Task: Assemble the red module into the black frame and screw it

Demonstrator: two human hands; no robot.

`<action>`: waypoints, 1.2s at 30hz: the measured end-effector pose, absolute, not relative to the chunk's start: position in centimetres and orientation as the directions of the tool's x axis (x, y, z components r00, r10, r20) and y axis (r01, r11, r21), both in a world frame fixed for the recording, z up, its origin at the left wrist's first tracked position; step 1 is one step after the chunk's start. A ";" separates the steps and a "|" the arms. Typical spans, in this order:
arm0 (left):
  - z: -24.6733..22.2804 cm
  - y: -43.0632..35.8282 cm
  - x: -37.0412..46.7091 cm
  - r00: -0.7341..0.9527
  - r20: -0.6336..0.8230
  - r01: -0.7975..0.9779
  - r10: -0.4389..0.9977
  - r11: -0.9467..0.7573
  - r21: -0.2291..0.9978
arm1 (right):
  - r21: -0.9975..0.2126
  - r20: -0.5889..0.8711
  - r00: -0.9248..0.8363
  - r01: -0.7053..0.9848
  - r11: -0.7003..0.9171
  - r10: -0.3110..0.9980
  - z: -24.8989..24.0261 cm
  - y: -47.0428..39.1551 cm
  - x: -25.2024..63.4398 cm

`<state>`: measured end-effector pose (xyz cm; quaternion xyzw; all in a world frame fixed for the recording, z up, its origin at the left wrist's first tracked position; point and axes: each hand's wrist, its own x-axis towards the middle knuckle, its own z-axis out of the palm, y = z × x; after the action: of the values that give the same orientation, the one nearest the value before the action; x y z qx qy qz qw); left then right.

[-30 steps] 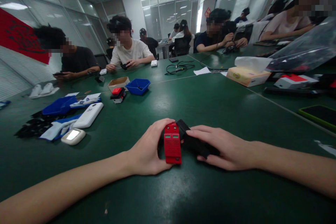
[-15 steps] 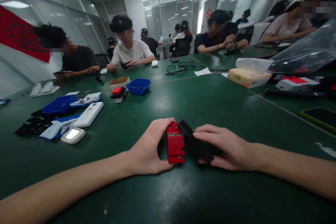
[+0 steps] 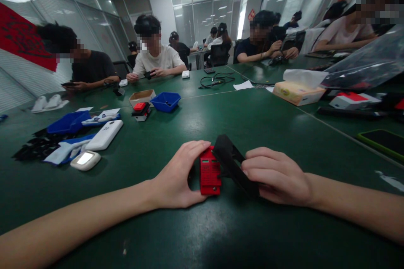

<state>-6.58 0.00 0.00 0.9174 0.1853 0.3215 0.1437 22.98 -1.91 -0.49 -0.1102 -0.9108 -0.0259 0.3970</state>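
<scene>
My left hand [image 3: 181, 176] grips a red two-pole surge protector module [image 3: 210, 176] by its top and bottom ends, fingertips above and thumb below. The module has two small green windows, printed text and a screw at its lower end. My right hand [image 3: 279, 176] is closed on a black plastic frame-like piece [image 3: 232, 164] with an opening in it. This piece leans at a slant along the module's right side and covers its upper right corner. Whether the two parts touch cannot be made out.
On the green table [image 3: 195, 239], a white phone-shaped device [image 3: 104, 134], a small beige device [image 3: 86, 160] and blue trays [image 3: 67, 122] lie left. A blue bin [image 3: 166, 101], cardboard box [image 3: 142, 97] and red-black-white stack [image 3: 140, 111] stand ahead. A tissue pack [image 3: 298, 92] sits right. Several people work around.
My right hand has turned the black piece so more of its broad side shows, and it now overlaps the module's upper right. My left hand still holds the module in place.
</scene>
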 end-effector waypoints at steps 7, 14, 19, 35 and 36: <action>-0.2 -0.1 -6.7 0.711 0.480 0.265 0.513 -0.829 0.493 | 0.116 0.778 -0.613 0.355 0.928 0.138 -0.1 -1.9 22.4; 0.3 -0.1 -6.8 0.794 0.332 0.225 0.510 -0.753 0.618 | 0.056 0.740 -0.654 0.293 0.954 0.158 -1.0 -1.7 22.7; 1.1 -0.1 -6.7 0.866 0.279 0.134 0.416 -0.728 0.672 | -0.047 0.705 -0.677 0.257 0.965 0.214 -0.8 -1.5 22.5; 0.4 0.2 -7.0 0.815 0.368 0.095 0.447 -0.730 0.677 | -0.108 0.676 -0.703 0.201 0.974 0.220 -0.9 -1.8 23.3; 0.4 0.2 -7.0 0.811 0.365 0.114 0.457 -0.736 0.667 | -0.098 0.693 -0.687 0.208 0.973 0.217 -0.9 -1.8 23.3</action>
<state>-6.99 0.17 0.37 0.8940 0.1597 0.2624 0.3261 23.32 -1.82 -0.86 -0.1158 -0.9185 0.0056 0.3780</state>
